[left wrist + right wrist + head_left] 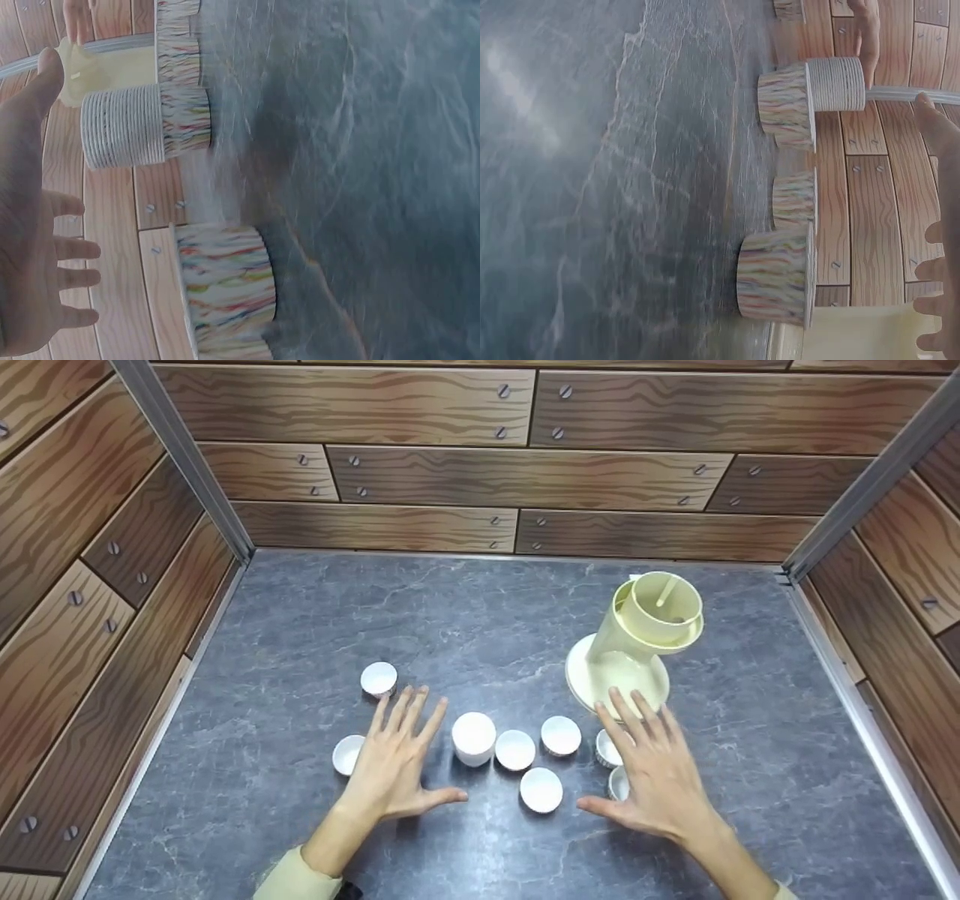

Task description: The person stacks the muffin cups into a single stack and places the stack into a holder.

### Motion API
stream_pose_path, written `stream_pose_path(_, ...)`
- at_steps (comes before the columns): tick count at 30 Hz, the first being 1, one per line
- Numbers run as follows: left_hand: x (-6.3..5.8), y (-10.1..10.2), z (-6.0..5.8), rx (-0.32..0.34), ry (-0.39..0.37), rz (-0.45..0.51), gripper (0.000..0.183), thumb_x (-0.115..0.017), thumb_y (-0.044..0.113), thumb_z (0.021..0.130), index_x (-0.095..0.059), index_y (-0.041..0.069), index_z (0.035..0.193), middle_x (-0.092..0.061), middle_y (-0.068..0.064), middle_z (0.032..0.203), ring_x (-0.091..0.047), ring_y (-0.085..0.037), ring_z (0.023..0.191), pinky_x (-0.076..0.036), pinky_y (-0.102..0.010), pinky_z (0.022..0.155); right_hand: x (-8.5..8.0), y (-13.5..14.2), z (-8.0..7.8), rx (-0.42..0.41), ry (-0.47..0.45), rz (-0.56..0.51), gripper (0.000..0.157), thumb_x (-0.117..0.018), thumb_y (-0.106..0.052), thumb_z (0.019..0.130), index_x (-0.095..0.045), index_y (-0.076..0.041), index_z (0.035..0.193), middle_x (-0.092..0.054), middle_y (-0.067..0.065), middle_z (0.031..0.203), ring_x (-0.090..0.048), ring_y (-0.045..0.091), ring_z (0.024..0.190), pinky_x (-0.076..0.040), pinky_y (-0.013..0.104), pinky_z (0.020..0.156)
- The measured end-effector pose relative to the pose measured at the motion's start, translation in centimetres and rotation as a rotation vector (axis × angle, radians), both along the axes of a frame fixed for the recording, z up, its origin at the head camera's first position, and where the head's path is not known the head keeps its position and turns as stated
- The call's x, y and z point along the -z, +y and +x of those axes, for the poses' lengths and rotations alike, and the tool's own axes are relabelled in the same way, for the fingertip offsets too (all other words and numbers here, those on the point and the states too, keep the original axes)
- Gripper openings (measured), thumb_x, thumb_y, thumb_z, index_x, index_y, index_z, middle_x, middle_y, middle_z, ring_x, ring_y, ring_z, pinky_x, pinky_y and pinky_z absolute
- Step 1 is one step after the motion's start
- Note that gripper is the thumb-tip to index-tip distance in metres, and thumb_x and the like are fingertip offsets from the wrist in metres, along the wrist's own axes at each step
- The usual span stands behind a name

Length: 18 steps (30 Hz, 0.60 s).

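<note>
My left hand (391, 769) hovers with fingers spread and thumb out, holding nothing. Close to its left side are two small white paper baking cups, one (379, 679) beyond the fingertips and one (347, 755) partly hidden. Between my hands stands a stack of baking cups (474, 739); single cups (515, 751) sit to its right. My right hand (660, 784), likewise spread and holding nothing, partly covers two more cups (607, 748). Coloured streaks mark the cup sides (225, 281) in the left wrist view. My right fingertips overlap the base of a pale yellow cylindrical holder (637, 622); contact cannot be told.
The holder rises from a round base (581, 675) at the right, with a cup-like piece inside its top. A grey marbled tabletop (315, 607) lies beneath everything. Wood-patterned panels (420, 476) with metal edge strips (862, 697) enclose the back and sides.
</note>
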<state>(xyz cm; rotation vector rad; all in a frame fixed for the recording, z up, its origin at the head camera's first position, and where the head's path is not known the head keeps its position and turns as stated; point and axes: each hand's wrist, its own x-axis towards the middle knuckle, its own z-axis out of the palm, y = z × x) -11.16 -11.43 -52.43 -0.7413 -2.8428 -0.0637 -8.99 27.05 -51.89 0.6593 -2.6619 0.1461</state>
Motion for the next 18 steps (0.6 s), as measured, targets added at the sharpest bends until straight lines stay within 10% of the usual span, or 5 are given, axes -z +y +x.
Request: stream_pose_path(18,1.7,1.5,-1.1,0.022,0.113,0.029,0.107,-0.058,0.093,0.075,-0.055,0.012,0.145,-0.062,-0.013,0.136,-0.058,-0.031,0.127,-0.046,-0.051,0.109,0.9,-3.4,-0.6,-0.039,-0.040,0.024,0.128,-0.062,-0.096,0.066,-0.039,-0.015,0.163,-0.051,0.015,0.160,-0.048,0.042,0.147,-0.038,0.063,0.120)
